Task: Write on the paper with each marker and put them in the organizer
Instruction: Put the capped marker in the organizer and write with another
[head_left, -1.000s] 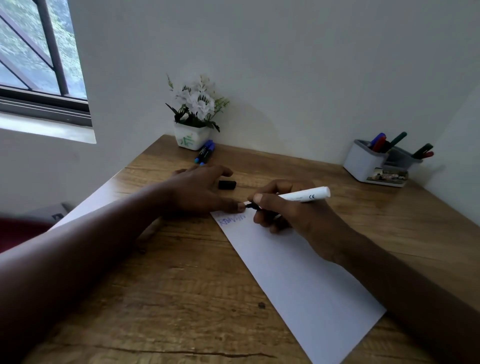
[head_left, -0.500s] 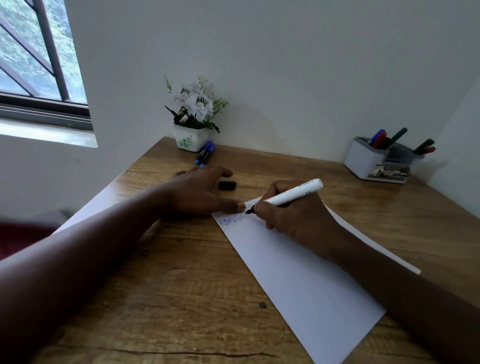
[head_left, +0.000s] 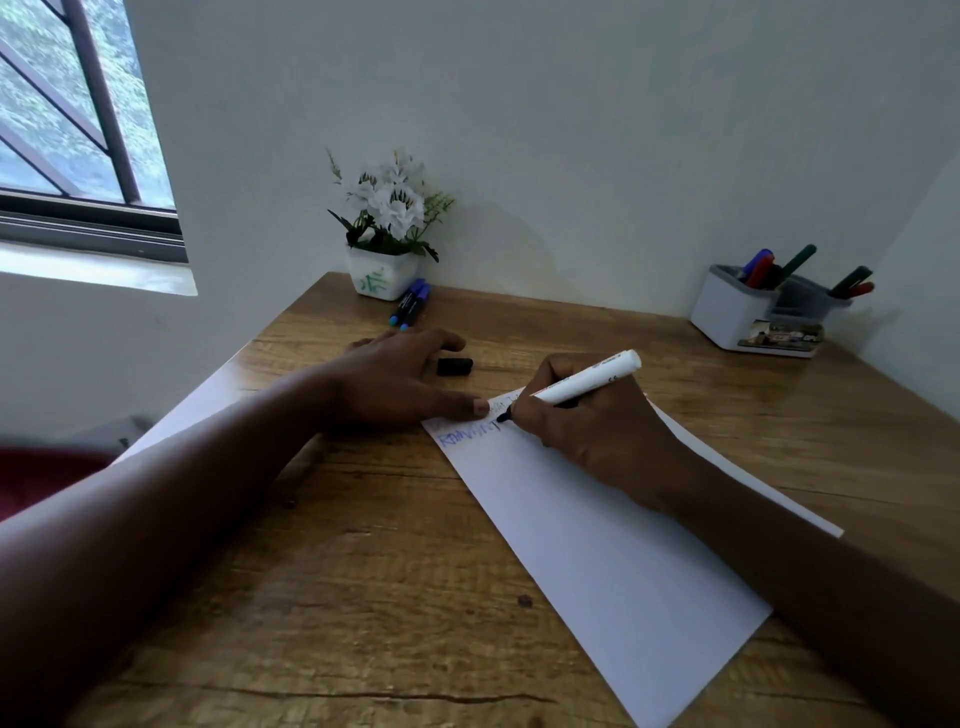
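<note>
A white sheet of paper (head_left: 597, 545) lies slanted on the wooden desk (head_left: 363, 597), with blue writing near its far corner. My right hand (head_left: 582, 421) grips a white marker (head_left: 587, 376), its black tip touching the paper just right of the writing. My left hand (head_left: 395, 384) lies flat with straight fingers, a fingertip pressing the paper's far corner. The marker's black cap (head_left: 454, 366) lies on the desk just beyond my left hand. Two blue markers (head_left: 411, 307) lie beside the flower pot. The white organizer (head_left: 748, 317) at the far right holds several markers.
A white pot of white flowers (head_left: 387, 228) stands against the back wall. A window (head_left: 78, 130) is at the upper left. The desk meets walls at the back and right; its left edge drops off near my left forearm.
My right hand swung the marker from nearly level to a writing slant and lowered its tip onto the paper. My left hand stayed pressing the corner.
</note>
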